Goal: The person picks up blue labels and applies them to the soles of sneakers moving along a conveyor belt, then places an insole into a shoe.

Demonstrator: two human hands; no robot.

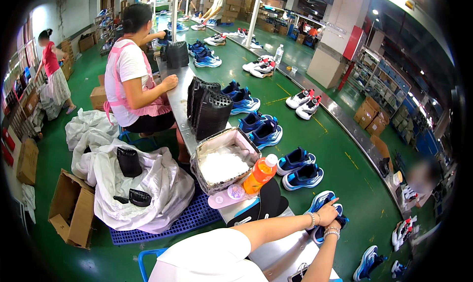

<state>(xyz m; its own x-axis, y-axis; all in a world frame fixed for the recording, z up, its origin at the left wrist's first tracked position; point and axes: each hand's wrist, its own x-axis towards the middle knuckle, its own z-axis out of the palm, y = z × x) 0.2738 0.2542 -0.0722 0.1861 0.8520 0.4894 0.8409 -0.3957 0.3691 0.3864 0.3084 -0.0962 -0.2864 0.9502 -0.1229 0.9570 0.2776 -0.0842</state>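
Both of the person's hands are reaching out at approx 4 o'clock onto a pair of blue-and-white mesh sneakers (pixel 322 208) sitting on the green conveyor belt (pixel 340 149). Left hand (pixel 326 209), beaded bracelet on the wrist, is lying on top of the nearer shoe w/ fingers pressed down over it, thumb sticking up; can't tell if it's actually gripping. Right hand (pixel 333 229), also w/ a bracelet, is coming in just below and touching the same pair; its fingers are hidden under the shoe edge, so grip unclear.

Just beside them at 6 o'clock, an orange plastic drink bottle w/ white cap (pixel 259 174) is leaning by a black cap (pixel 268 203) on the metal work table (pixel 180 104). Next up, toward centre, a foil-lined box of white filling (pixel 224 159).

Further along the belt, more blue sneaker pairs (pixel 300 168) are lining up toward 12 o'clock. At 10 o'clock a co-worker in white tee and pink apron (pixel 133 80) is sitting at the table beside black ribbed moulds (pixel 209 112). At 8 o'clock, white fabric sacks (pixel 148 183) are piling on a blue pallet (pixel 192 218).
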